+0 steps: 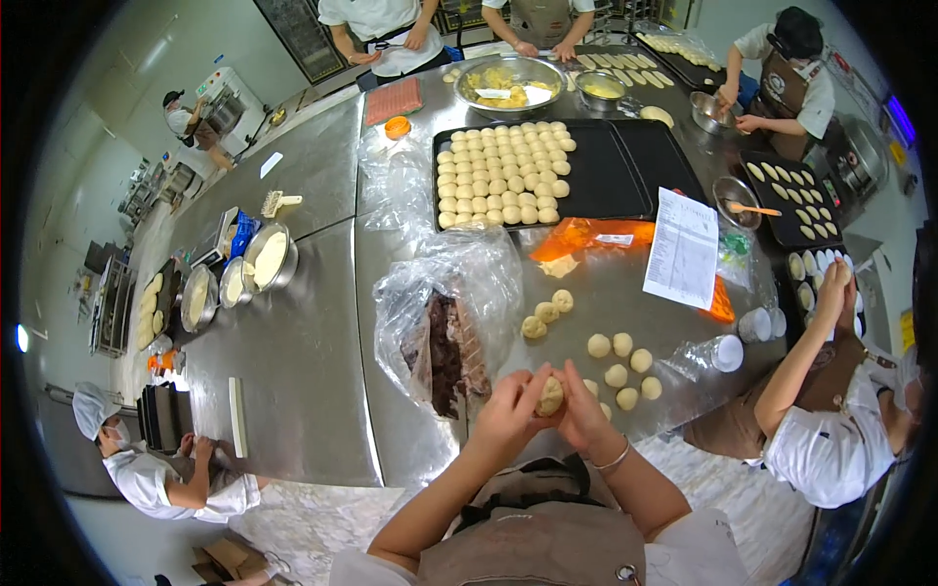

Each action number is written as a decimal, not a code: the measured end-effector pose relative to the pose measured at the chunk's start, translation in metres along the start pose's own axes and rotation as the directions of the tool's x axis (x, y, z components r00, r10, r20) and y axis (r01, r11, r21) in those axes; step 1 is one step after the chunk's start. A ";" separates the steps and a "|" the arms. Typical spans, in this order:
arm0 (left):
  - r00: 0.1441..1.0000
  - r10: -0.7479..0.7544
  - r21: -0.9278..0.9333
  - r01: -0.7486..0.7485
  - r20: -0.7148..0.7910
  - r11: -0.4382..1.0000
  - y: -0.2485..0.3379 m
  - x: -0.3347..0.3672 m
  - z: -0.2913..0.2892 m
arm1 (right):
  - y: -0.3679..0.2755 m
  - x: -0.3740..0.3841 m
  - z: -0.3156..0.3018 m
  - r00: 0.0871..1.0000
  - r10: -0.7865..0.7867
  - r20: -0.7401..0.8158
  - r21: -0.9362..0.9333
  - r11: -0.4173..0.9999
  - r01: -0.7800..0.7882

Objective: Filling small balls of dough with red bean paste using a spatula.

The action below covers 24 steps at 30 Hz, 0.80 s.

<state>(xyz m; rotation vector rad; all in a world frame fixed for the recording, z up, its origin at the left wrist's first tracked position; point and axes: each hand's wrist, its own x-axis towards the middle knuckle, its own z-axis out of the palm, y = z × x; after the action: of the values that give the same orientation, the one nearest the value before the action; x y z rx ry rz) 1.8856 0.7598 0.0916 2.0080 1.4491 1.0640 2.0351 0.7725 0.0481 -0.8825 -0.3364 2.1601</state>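
Close in front of me at the table's near edge, a small round dough ball (550, 395) sits between my two hands. My left hand (510, 412) curls its fingers and thumb round the ball from the left. From the right, my right hand (584, 418) cups it, fingers pressed to its side. Several smooth pale dough balls (616, 375) lie just beyond my right hand. A little farther off are 3 more dough balls (546, 313) with rougher tops. Left of these, an open clear plastic bag (449, 256) holds a dark, crumbly filling (447, 354).
Beyond the bag stands a black baking tray (614, 156) partly filled with rows of dough balls (503, 176). A paper sheet (682, 249) overlaps an orange bag (596, 236). Steel bowls (272, 256) stand left. A co-worker's arm (803, 356) reaches in at right; other people work around the table.
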 end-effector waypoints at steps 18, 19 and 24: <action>0.908 -0.344 -0.495 0.419 0.240 0.761 -0.113 -0.103 0.047 | 0.056 0.045 -0.070 0.986 0.149 -0.078 -0.183 0.970 -0.161; 0.816 -0.532 -0.521 0.564 0.228 0.641 -0.120 -0.112 0.049 | 0.058 0.054 -0.079 0.940 -0.308 -0.147 -0.741 0.664 0.102; 0.652 -0.737 -0.505 0.704 0.180 0.499 -0.143 -0.151 0.028 | 0.031 0.083 -0.103 0.743 -0.663 0.087 -0.962 -0.251 -0.112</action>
<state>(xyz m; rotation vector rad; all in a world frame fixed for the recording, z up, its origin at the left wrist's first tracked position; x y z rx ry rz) 1.7999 0.6716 -0.0782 0.8034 1.5604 0.9702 2.0495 0.8081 -0.0820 -1.8610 -1.9496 0.5230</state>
